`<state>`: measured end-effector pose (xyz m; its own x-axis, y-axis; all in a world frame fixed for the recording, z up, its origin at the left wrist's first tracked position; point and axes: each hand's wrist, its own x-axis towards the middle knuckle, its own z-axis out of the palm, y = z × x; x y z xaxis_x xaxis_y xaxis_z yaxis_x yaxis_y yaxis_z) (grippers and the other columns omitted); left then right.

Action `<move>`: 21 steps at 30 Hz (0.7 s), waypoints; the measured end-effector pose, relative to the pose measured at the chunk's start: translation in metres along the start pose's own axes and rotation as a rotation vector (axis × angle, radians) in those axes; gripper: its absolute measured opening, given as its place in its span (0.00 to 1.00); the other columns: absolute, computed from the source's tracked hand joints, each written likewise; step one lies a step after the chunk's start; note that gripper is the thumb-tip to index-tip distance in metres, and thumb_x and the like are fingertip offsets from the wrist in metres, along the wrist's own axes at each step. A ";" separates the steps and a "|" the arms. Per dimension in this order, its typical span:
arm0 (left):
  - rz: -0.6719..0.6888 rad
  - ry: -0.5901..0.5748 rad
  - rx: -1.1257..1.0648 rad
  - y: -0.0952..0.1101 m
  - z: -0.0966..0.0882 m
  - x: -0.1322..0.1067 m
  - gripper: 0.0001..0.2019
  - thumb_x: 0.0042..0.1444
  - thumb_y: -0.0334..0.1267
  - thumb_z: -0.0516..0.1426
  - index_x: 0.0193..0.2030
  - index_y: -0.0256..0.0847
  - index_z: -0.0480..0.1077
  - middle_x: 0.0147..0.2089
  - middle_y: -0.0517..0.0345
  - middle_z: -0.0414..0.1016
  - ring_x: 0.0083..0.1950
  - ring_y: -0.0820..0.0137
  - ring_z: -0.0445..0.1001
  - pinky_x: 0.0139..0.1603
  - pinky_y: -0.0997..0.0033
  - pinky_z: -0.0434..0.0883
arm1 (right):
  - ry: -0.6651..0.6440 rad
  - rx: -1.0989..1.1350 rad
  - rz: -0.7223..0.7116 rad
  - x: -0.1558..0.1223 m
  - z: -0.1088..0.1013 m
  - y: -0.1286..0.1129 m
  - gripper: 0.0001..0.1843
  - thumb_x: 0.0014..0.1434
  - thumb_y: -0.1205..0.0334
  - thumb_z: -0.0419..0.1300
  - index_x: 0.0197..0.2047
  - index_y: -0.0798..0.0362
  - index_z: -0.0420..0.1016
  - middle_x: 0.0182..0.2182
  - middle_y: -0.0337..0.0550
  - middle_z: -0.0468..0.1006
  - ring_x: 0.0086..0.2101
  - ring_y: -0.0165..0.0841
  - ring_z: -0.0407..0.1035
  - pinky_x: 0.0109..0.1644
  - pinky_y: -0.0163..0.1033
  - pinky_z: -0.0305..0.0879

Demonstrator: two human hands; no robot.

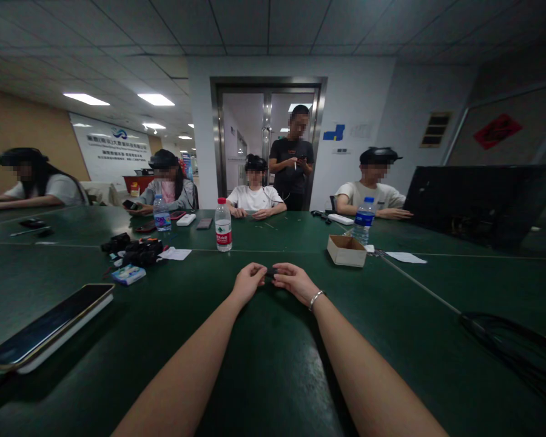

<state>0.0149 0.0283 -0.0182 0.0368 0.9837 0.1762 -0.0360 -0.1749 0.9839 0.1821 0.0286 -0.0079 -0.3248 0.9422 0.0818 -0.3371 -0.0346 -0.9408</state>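
My left hand (pixel 248 282) and my right hand (pixel 293 282) meet at the middle of the dark green table (pixel 273 364), fingers curled and pinched together. Between the fingertips sits a small dark object (pixel 270 274) that both hands grip; it is too small and dark to name. A thin bracelet (pixel 315 298) circles my right wrist. Both forearms stretch straight out from the bottom edge.
A phone (pixel 45 328) lies at the near left. Beyond my hands stand a red-labelled water bottle (pixel 222 226), a small cardboard box (pixel 346 250), a second bottle (pixel 363 221) and a black gear pile (pixel 134 250). Black cables (pixel 514 340) lie at right. Several people sit across the table; one stands.
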 end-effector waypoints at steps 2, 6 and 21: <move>-0.001 -0.007 0.005 0.001 0.000 -0.001 0.13 0.47 0.44 0.61 0.33 0.36 0.70 0.30 0.56 0.70 0.31 0.73 0.70 0.30 0.76 0.70 | 0.000 0.001 0.002 0.000 0.000 0.000 0.16 0.44 0.77 0.65 0.38 0.58 0.72 0.34 0.42 0.71 0.28 0.28 0.72 0.33 0.30 0.73; 0.012 -0.030 0.007 0.003 0.000 -0.003 0.14 0.46 0.45 0.62 0.34 0.36 0.70 0.29 0.56 0.70 0.31 0.73 0.70 0.31 0.75 0.70 | 0.000 0.003 0.002 0.001 -0.001 0.001 0.15 0.45 0.76 0.65 0.38 0.59 0.72 0.32 0.43 0.73 0.27 0.28 0.72 0.31 0.29 0.72; 0.077 -0.020 -0.002 0.010 0.000 -0.009 0.17 0.42 0.41 0.64 0.38 0.36 0.69 0.37 0.51 0.72 0.36 0.69 0.71 0.33 0.74 0.69 | 0.058 -0.021 0.031 0.003 0.001 0.001 0.10 0.54 0.63 0.63 0.38 0.59 0.68 0.22 0.45 0.74 0.22 0.31 0.72 0.24 0.30 0.69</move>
<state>0.0144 0.0178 -0.0096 0.0537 0.9662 0.2522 -0.0419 -0.2501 0.9673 0.1800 0.0307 -0.0082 -0.2829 0.9586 0.0336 -0.3088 -0.0579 -0.9494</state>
